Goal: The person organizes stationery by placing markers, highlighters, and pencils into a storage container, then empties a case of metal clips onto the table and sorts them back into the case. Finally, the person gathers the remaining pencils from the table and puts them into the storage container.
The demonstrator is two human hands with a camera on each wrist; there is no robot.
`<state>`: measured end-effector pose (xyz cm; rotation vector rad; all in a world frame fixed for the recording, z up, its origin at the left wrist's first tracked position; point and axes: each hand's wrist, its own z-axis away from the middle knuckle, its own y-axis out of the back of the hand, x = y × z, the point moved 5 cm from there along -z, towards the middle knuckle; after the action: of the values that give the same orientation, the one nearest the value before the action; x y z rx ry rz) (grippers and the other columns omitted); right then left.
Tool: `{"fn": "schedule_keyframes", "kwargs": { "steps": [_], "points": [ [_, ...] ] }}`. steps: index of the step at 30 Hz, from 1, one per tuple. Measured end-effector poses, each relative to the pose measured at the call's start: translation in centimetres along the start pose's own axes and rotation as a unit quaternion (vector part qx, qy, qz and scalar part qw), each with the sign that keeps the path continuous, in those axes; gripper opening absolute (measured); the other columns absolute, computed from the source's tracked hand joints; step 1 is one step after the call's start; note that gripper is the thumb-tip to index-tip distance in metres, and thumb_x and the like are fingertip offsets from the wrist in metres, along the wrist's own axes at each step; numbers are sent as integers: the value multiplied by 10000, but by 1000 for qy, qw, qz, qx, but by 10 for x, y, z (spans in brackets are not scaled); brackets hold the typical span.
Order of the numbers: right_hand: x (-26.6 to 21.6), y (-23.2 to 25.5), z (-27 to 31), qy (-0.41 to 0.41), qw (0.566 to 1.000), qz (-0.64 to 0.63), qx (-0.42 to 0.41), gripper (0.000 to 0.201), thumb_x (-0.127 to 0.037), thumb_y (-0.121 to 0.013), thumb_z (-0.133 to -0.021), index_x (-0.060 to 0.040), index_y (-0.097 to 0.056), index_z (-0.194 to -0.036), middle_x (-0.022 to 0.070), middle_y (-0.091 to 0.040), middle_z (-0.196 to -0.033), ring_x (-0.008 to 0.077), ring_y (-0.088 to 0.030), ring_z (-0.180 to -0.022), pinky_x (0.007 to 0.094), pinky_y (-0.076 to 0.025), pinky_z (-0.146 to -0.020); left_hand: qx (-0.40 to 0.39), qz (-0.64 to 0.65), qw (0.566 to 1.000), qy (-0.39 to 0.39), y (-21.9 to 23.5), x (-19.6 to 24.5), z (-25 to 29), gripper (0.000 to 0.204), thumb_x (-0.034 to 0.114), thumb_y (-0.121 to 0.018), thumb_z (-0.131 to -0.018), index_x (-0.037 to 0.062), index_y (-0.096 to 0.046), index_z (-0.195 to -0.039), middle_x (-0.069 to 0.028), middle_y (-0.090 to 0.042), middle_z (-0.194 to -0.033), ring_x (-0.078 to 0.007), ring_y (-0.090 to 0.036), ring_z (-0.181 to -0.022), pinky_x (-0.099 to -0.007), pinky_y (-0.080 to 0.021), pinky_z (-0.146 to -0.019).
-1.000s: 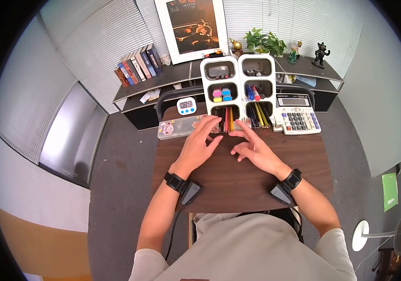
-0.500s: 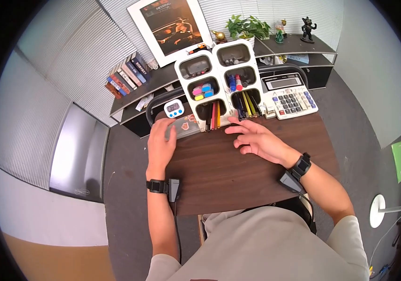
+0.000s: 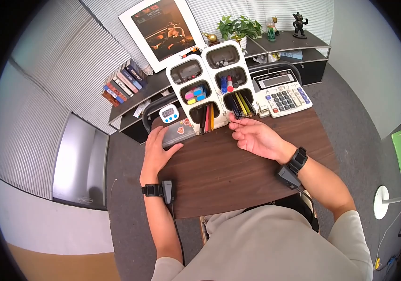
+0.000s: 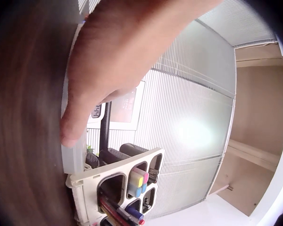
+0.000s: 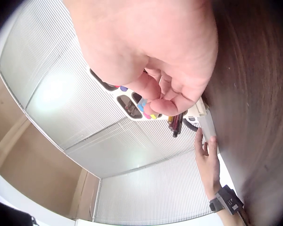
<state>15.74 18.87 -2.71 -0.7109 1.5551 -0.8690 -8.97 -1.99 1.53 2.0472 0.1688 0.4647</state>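
My left hand rests at the left end of a clear pencil case with stickers, fingers fairly straight over it and thumb spread along its near side. The left wrist view has the thumb beside the case's pale end. My right hand is at the lower front edge of a white desk organizer, the index fingertip right at that edge. Its fingers are loosely curled, thumb near the fingertips, with nothing visible between them. Pencils stand in the organizer's lower left compartment, more pencils in the lower right.
A white timer sits behind the case. To the organizer's right is a calculator. Highlighters and markers fill the middle compartments. Behind the table a shelf holds books, a framed picture and a plant.
My left hand has moved left from the organizer's front to the pencil case, its thumb now spread outward. The right hand has stayed by the organizer, its fingers curling more. The head view has turned.
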Motion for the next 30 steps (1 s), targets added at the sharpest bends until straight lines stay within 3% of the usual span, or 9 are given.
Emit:
{"fn": "schedule_keyframes", "kwargs": {
  "steps": [9,12,17,24,30],
  "points": [
    [7,-6,3,-47,998,32,7,377,-39,-582,-1062,-50,-559,-1438,4,-671,-1167,87,-654,-932,237,-548,-776,-9,-25,1000,-2,-5,-19,1,743,405,-886,-819,16,-639,-1401,-201,-593,-1480,-388,-541,-1376,-495,-421,-1154],
    [9,-4,5,-65,995,65,37,379,-51,-595,-1063,-52,-565,-1440,-9,-677,-1150,78,-658,-935,233,-547,-781,-1,-12,1000,7,-2,-17,1,748,411,-884,-819,12,-638,-1401,-186,-633,-1405,-377,-567,-1328,-494,-433,-1127],
    [12,-3,6,-86,989,110,43,360,-76,-615,-1065,-57,-582,-1423,-22,-680,-1127,60,-653,-930,232,-548,-791,-56,-50,992,97,8,-13,5,699,435,-888,-800,-7,-681,-1300,-163,-658,-1182,-367,-610,-1172,-497,-461,-1060],
    [14,-13,10,-100,981,162,45,315,-104,-632,-1065,-63,-609,-1377,-29,-674,-1124,43,-631,-924,223,-541,-802,-93,-72,987,107,20,-8,19,647,358,-872,-820,-45,-675,-1287,-178,-651,-1215,-359,-620,-1177,-458,-515,-1007],
    [16,-16,9,-111,972,204,41,315,-126,-640,-1065,-67,-613,-1373,-25,-669,-1126,39,-611,-925,223,-529,-805,-143,29,982,124,33,10,47,685,293,-889,-775,-22,-665,-1340,-172,-643,-1294,-377,-590,-1248,-450,-480,-1082]
  ]
}}
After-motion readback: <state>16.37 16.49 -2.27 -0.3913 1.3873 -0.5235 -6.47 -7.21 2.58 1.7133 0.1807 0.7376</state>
